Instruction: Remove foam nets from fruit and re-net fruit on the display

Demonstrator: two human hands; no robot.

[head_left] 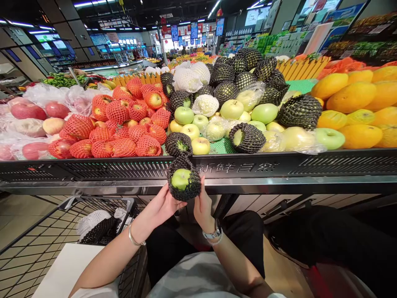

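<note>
Both my hands hold a green apple (180,179) wrapped in a black foam net (190,191), just in front of the display's front edge. My left hand (166,203) supports it from the left and below, fingers curled under the fruit. On its right side, my right hand (203,205) presses with the fingers, the thumb side upward. The net is open on top, so the apple's green skin shows. Directly behind it, on the display, another black-netted green fruit (178,144) sits beside a yellow-green apple (200,146).
Red-netted apples (124,142) lie to the left, yellow mangoes (353,99) to the right. A black slotted rail (102,167) borders the display. At lower left stands a shopping cart (37,231) holding netted items (96,227). Another person's dark-clothed leg (335,240) is at lower right.
</note>
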